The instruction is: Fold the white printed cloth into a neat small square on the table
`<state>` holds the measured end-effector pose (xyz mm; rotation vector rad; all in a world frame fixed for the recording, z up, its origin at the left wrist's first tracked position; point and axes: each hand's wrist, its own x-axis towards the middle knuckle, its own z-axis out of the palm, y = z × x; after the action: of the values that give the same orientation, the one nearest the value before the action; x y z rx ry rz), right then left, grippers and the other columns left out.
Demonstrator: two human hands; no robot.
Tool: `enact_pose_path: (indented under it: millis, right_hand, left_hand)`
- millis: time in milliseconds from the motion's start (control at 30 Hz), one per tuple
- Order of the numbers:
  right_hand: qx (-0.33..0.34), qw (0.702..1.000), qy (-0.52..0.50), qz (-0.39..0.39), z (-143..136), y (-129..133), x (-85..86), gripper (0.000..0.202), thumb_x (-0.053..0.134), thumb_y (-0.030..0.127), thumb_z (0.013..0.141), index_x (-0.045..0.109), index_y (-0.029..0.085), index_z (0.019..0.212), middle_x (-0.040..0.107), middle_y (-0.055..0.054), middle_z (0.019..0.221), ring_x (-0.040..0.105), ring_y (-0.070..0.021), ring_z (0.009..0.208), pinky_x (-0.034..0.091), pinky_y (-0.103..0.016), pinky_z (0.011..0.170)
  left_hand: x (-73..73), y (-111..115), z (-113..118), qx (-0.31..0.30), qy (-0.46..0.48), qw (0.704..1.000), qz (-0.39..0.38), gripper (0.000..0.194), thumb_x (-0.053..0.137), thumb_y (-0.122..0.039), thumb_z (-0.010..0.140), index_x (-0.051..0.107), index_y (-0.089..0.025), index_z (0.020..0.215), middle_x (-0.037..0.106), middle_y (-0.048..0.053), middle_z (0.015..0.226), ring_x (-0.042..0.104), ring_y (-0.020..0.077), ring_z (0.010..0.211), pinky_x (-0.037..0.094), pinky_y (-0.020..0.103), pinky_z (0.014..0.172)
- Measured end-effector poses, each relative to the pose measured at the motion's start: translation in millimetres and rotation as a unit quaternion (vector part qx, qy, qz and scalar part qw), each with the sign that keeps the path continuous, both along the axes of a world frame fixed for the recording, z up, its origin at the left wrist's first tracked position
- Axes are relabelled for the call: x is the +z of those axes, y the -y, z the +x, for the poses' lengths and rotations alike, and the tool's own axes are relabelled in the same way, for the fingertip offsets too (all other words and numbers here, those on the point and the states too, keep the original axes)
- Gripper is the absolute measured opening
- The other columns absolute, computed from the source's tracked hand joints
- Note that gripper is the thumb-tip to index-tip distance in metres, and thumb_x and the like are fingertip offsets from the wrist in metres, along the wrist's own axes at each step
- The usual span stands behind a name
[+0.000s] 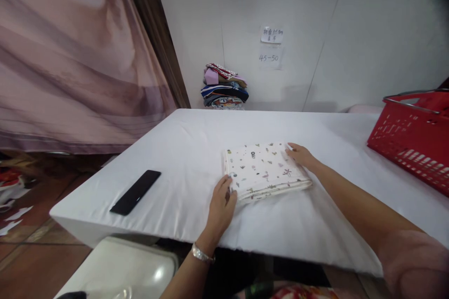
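A folded white cloth (257, 168) printed with small plants and animals lies on the white-covered table (182, 149), its layers showing along the near edge. At its near left corner is my left hand (222, 201), fingers curled over the side edge and thumb against the front. My right hand (300, 155) grips the far right corner, with the fingertips at the edge and partly hidden underneath. A silver bracelet (202, 253) circles my left wrist.
A black phone-like slab (136, 192) lies on the left of the table. At the right stands a red plastic basket (410, 135). Folded fabrics (224, 86) are stacked beyond the far edge. A white stool (122, 266) is at the lower left, and a pink curtain (77, 56) hangs behind.
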<state>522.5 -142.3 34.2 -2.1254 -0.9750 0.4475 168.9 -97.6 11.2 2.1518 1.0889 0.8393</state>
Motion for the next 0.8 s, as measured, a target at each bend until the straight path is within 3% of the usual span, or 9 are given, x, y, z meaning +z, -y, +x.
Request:
enact_pose_path:
  millis: [167,267,433,533,667,733,800]
  right_hand:
    - [-0.002,0.998,-0.029,-0.053,5,27,-10.2,0.069,0.060,0.044,0.076,0.042,0.020,0.138,0.057,-0.011,0.125,0.060,-0.0222,0.101,0.047,-0.028,0.082]
    - [0.003,0.996,0.016,-0.084,2,27,-12.6,0.073,0.062,0.041,0.075,0.038,0.019,0.140,0.063,-0.010,0.113,0.061,-0.0231,0.094,0.046,-0.030,0.080]
    - [-0.004,0.995,0.040,-0.091,0,29,-12.3,0.077,0.066,0.038,0.071,0.038,0.018,0.140,0.064,-0.010,0.103,0.061,-0.0240,0.089,0.045,-0.033,0.079]
    - [-0.025,0.998,0.013,-0.053,-18,44,-11.0,0.078,0.066,0.035,0.071,0.037,0.017,0.140,0.065,-0.008,0.094,0.061,-0.0222,0.083,0.047,-0.033,0.075]
    - [-0.007,0.991,-0.135,0.018,-56,74,-9.1,0.086,0.066,0.039,0.073,0.025,0.021,0.145,0.063,-0.003,0.080,0.060,-0.0171,0.063,0.048,-0.028,0.055]
    - [-0.004,0.982,-0.186,0.039,-69,86,-10.0,0.089,0.066,0.041,0.073,0.020,0.022,0.146,0.061,-0.001,0.073,0.057,-0.0150,0.054,0.045,-0.025,0.045]
    - [-0.026,0.978,-0.194,0.069,-74,94,-13.5,0.085,0.065,0.040,0.074,0.024,0.019,0.145,0.059,0.000,0.068,0.054,-0.0132,0.050,0.042,-0.023,0.040]
  left_hand:
    - [18.7,-10,16,0.055,-0.036,0.990,-0.121,0.055,0.046,-0.049,0.085,0.043,-0.018,0.131,0.053,0.013,0.129,0.052,0.0235,0.115,0.042,0.036,0.096]
    - [24.1,-14,27,0.054,-0.056,0.985,-0.152,0.060,0.054,-0.042,0.082,0.038,-0.016,0.134,0.049,0.014,0.134,0.048,0.0249,0.121,0.038,0.036,0.100]
    - [15.8,-29,37,0.045,-0.052,0.989,-0.132,0.066,0.060,-0.021,0.073,0.038,-0.013,0.135,0.047,0.015,0.136,0.044,0.0260,0.125,0.035,0.037,0.104]
    - [14.3,-60,38,0.011,-0.027,0.994,-0.102,0.064,0.060,-0.013,0.068,0.046,-0.015,0.130,0.054,0.011,0.129,0.049,0.0243,0.119,0.036,0.036,0.103]
    - [14.3,-106,34,0.014,0.023,0.993,-0.118,0.058,0.062,-0.012,0.065,0.054,-0.017,0.122,0.061,0.007,0.119,0.057,0.0220,0.108,0.043,0.033,0.096]
    - [10.6,-116,30,0.001,0.042,0.988,-0.149,0.050,0.062,-0.016,0.066,0.058,-0.017,0.116,0.064,0.005,0.113,0.059,0.0209,0.103,0.045,0.032,0.093]
    - [5.1,-114,26,-0.001,0.059,0.985,-0.159,0.045,0.061,-0.020,0.069,0.059,-0.018,0.114,0.066,0.004,0.110,0.060,0.0203,0.101,0.045,0.032,0.091]
